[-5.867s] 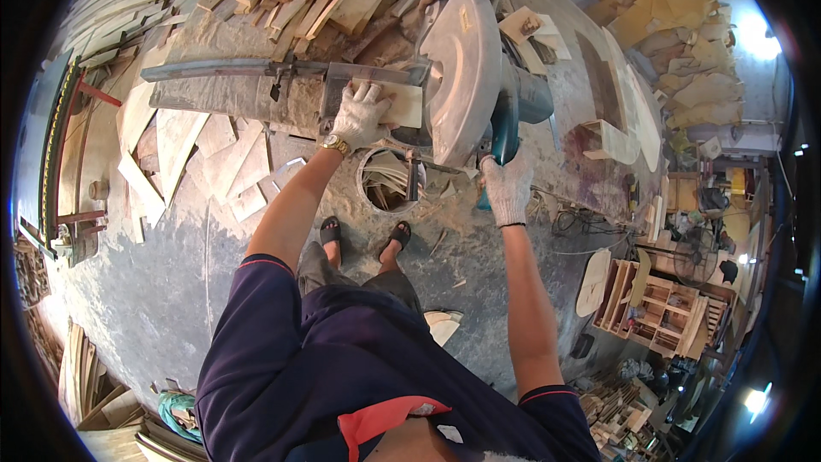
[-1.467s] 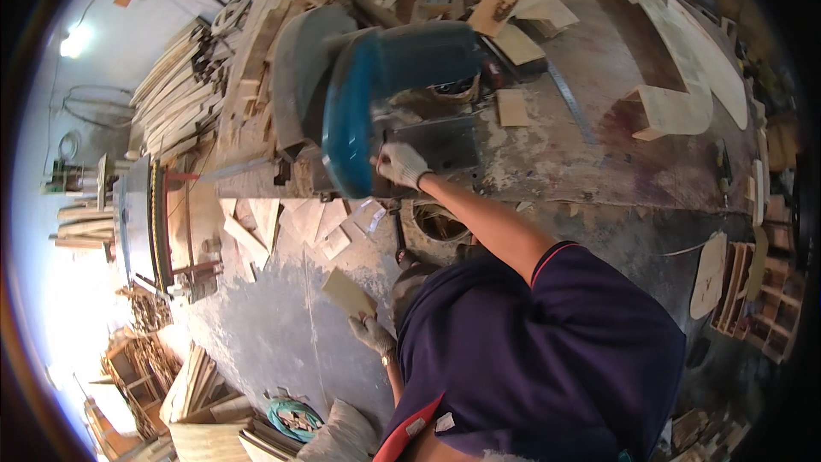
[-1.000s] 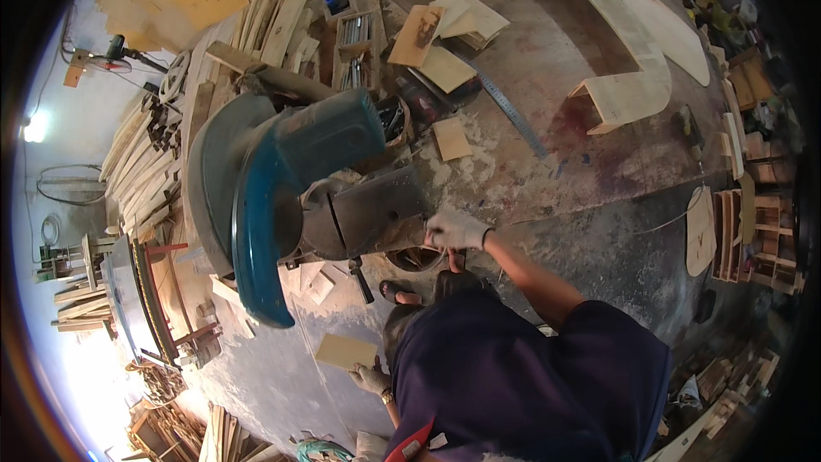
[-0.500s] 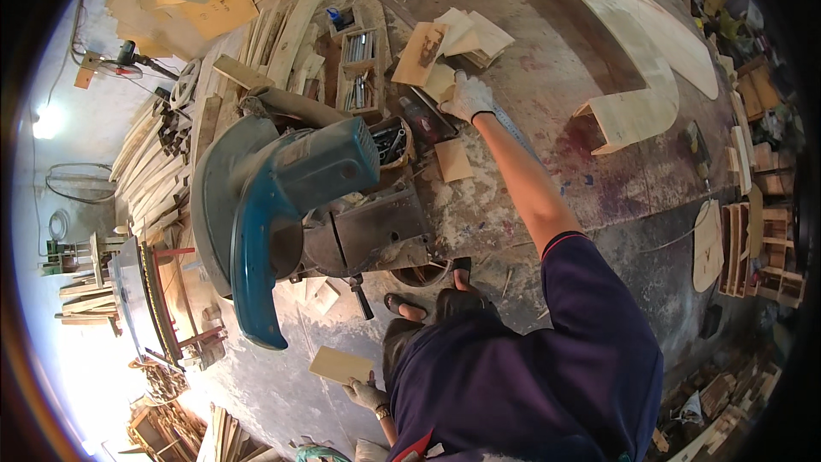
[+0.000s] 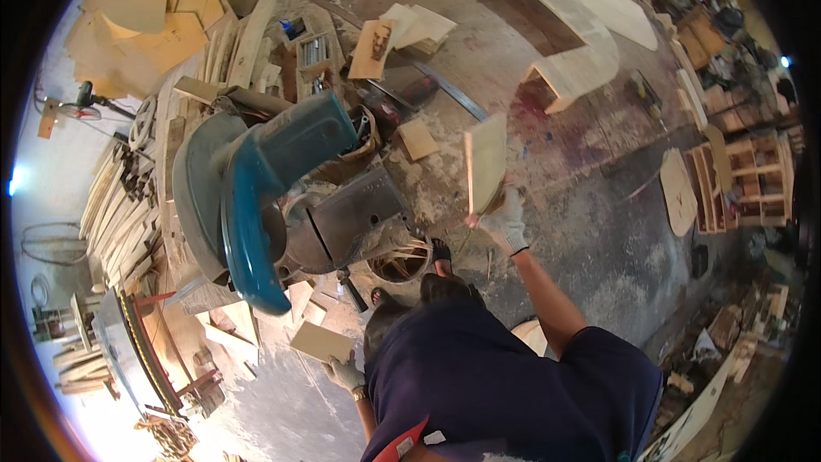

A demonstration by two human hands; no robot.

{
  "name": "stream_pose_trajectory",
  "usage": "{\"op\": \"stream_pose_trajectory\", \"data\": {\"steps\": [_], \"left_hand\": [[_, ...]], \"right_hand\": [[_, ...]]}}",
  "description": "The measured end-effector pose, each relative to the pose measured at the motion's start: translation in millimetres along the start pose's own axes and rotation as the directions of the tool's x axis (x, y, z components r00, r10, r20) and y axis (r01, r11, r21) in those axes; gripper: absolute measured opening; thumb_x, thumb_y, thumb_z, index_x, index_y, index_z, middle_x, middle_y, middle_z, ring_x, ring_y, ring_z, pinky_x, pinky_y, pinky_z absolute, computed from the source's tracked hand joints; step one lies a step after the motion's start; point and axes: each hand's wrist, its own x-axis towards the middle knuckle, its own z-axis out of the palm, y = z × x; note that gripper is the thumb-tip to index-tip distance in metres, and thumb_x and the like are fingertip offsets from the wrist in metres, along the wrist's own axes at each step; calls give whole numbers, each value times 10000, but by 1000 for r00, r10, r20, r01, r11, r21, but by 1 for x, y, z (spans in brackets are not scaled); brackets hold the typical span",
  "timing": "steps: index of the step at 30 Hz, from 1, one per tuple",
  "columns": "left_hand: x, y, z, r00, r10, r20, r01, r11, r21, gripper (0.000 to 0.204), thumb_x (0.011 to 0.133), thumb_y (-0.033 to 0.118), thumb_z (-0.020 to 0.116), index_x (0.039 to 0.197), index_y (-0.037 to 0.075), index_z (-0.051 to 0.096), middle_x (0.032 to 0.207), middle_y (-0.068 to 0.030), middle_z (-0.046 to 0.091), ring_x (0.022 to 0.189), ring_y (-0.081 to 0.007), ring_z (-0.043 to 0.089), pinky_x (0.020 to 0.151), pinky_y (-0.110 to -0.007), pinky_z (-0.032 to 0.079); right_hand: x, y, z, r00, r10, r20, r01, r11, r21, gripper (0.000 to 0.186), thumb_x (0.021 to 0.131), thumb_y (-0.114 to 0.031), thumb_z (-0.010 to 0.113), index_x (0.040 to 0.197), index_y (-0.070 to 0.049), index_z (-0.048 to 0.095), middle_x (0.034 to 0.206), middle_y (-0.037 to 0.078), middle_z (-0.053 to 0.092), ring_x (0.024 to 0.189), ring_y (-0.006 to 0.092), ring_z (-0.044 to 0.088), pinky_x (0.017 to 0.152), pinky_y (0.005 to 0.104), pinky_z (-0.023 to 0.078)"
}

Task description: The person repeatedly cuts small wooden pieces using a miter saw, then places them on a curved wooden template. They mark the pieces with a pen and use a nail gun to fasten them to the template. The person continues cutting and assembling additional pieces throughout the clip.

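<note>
My right hand [image 5: 505, 224], in a pale work glove, grips a light wooden board [image 5: 487, 161] by its near end and holds it up on edge over the bench's front edge. Low at my left side, my gloved left hand [image 5: 344, 373] is closed on the corner of a flat rectangular wood piece [image 5: 321, 343]. Most of its fingers are hidden under that piece. Between the hands and to the left stands a blue-green miter saw [image 5: 272, 175] with a large grey blade guard. On the workbench [image 5: 479, 34], a small wood square [image 5: 418, 139] lies behind the saw's base.
Thin wood pieces [image 5: 410, 27] are stacked farther back, beside a metal ruler [image 5: 453, 92]. A bent plywood part [image 5: 581, 68] rests at the right of the bench. A round bin of scraps [image 5: 400, 258] stands by my feet, and long wood strips [image 5: 128, 205] lean at the left.
My right hand has drawn back from the stack on the bench toward me and now holds a wooden board. The left hand still holds its piece. The whole view has shifted slightly.
</note>
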Motion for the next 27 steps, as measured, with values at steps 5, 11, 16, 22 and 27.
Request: {"op": "stream_pose_trajectory", "data": {"steps": [5, 11, 16, 22, 27], "left_hand": [[53, 13, 2, 990, -36, 133, 51, 993, -111, 374, 1070, 210, 552, 1398, 34, 518, 1229, -142, 596, 1093, -268, 624, 771, -463, 625], [64, 61, -20, 976, 116, 183, -91, 986, -136, 361, 1075, 204, 563, 1351, -27, 529, 1179, -120, 606, 962, -205, 663, 722, -388, 643], [71, 87, -58, 972, 146, 184, -119, 982, -148, 295, 1085, 192, 571, 1249, -53, 582, 1085, -95, 640, 911, -165, 665, 733, -351, 645], [81, 94, -98, 945, 244, 219, -235, 970, -68, 214, 1083, 172, 575, 1140, -34, 598, 1043, -69, 625, 906, -123, 632, 760, -327, 631], [84, 103, -111, 919, 304, 251, -340, 934, 113, 162, 1072, 126, 575, 1038, -30, 602, 967, -50, 606, 890, -105, 599, 782, -300, 584]], "right_hand": [[-87, -8, 51, 913, 358, 194, -407, 800, 441, 885, 811, -275, 904, 1507, -74, 396, 1285, 153, 596, 1094, 275, 620, 934, 387, 553], [-146, -57, 167, 872, 485, 60, -432, 708, 559, 356, 1041, -271, 666, 1248, -14, 534, 1079, 99, 666, 931, 174, 631, 847, 340, 539], [-165, -91, 263, 912, 382, 152, -399, 735, 547, 178, 1014, -136, 634, 1146, -25, 591, 1063, 104, 693, 837, 177, 654, 690, 348, 546], [-154, -132, 352, 720, 351, 598, -685, 496, 533, 208, 1044, -194, 638, 1063, 9, 593, 818, 111, 687, 627, 208, 684, 505, 355, 541], [-134, -154, 385, 620, 568, 542, -777, 540, 323, 323, 1071, -307, 612, 946, -8, 615, 714, 91, 654, 487, 207, 601, 425, 381, 463]]}}
